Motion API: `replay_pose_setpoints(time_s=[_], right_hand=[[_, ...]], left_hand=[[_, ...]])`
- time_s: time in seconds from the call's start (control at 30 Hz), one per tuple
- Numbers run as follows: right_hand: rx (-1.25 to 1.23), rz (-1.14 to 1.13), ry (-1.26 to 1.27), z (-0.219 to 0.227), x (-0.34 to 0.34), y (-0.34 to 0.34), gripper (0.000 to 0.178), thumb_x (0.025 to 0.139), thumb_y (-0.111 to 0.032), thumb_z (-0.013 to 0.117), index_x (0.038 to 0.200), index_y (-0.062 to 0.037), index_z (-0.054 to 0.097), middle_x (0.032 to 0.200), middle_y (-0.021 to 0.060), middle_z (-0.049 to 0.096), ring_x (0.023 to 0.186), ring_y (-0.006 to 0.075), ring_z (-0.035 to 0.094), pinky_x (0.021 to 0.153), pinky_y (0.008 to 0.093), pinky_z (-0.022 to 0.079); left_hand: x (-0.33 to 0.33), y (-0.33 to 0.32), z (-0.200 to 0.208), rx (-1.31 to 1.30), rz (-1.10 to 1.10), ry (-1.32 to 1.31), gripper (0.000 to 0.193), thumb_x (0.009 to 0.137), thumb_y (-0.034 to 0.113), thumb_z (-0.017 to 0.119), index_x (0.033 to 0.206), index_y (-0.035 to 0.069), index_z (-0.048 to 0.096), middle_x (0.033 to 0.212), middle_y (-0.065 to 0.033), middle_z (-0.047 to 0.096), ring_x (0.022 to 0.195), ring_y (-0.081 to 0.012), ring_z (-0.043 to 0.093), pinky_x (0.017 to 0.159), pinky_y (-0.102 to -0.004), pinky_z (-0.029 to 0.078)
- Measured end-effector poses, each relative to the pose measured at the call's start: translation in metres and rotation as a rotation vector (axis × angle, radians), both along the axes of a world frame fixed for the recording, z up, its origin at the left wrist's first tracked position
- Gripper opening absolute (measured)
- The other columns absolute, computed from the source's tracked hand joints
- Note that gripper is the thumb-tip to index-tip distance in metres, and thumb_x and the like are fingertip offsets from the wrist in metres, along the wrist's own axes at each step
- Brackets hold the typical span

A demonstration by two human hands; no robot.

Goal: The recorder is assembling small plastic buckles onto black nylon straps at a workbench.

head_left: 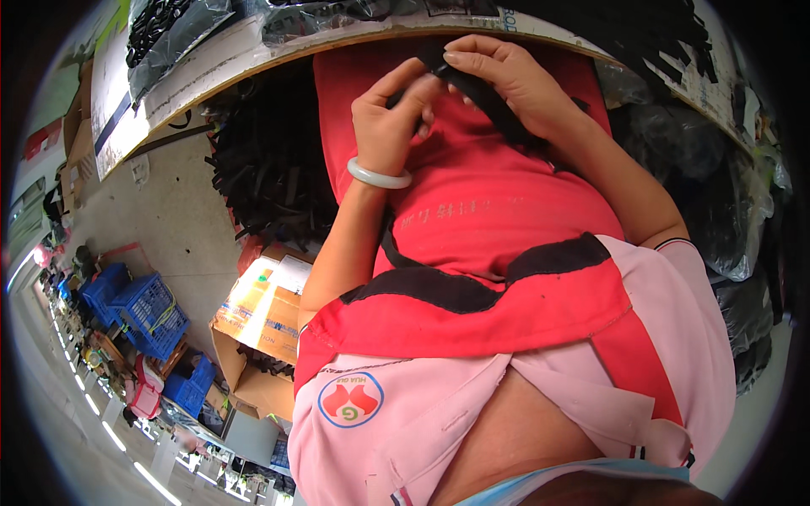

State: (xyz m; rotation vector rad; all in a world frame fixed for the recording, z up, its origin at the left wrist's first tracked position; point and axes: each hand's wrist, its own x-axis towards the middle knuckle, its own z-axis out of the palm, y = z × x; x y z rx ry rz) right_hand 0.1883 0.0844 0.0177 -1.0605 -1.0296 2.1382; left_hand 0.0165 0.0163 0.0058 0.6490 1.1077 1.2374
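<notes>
Head view: left hand curled, thumb and forefinger pinched on the near end of a narrow black woven strap, a pale green stone bangle round the wrist just below. Right hand just beside the left, fingers bent over and closed on the same strap, fingertips nearly touching the left thumb. Strap running from between both hands down under the right palm, lying across a red fabric apron with a black band. Just beyond the fingertips, the curved edge of a wooden worktable, plastic-wrapped black bundles on top. Below and left of the left hand, a heap of black straps; further down past the left elbow, an open brown cardboard box and blue plastic crates.
</notes>
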Motion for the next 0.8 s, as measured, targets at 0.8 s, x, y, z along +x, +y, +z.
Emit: replay_pose_setpoints(time_s=[0.8], right_hand=[[0.174,0.109,-0.314,0.014,0.001,0.004,0.021,0.09,-0.027,0.063,0.089,-0.0052,0.064,0.068,-0.0035,0.054,0.052,0.0028,0.046,0.045,0.0172,0.034]], left_hand=[[0.001,0.001,-0.008,0.138,0.122,0.054,0.014,0.086,0.005,0.067,0.097,-0.004,0.069,0.072,-0.005,0.064,0.053,-0.0086,0.056,0.044,-0.0203,0.041]])
